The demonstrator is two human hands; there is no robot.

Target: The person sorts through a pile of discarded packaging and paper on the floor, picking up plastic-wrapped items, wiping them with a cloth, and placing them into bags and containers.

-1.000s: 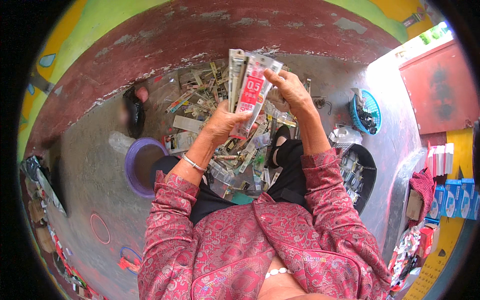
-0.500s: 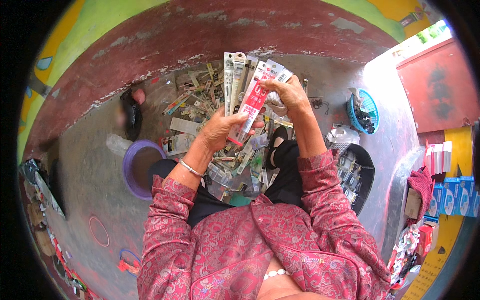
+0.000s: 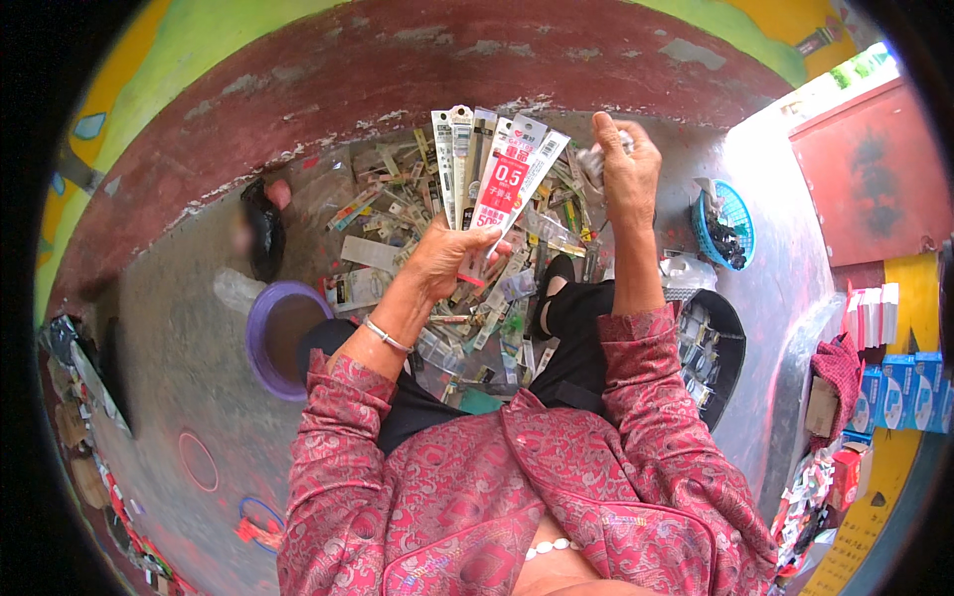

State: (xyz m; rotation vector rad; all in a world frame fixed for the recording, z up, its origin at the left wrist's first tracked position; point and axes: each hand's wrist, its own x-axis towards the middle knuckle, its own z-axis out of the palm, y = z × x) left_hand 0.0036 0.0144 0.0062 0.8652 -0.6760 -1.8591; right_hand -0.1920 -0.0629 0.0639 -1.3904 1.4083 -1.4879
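My left hand (image 3: 442,260) grips a fan of slim pen packets (image 3: 509,174) by their lower ends. They are long flat sleeves, mostly white. The front one carries a pink-red label, and others behind it show black and grey strips. To the right, apart from the fan, my right hand (image 3: 630,174) is raised with its fingers curled around a crumpled whitish-grey cloth-like wad (image 3: 593,166). Below both hands, a wide heap of similar slim packets (image 3: 407,214) is spread over the floor between and beyond my feet.
A purple tub (image 3: 266,382) stands left of my knee, beside a clear plastic bag (image 3: 237,288) and a black bag (image 3: 261,238). At right are a black basin (image 3: 733,333) holding packets and a blue basket (image 3: 740,223). Blue boxes (image 3: 897,392) line the right edge. A red-painted wall (image 3: 328,99) rises ahead.
My right hand has left the packets and moved right with the wad. The fan in my left hand has shifted slightly, its front packet now uncovered.
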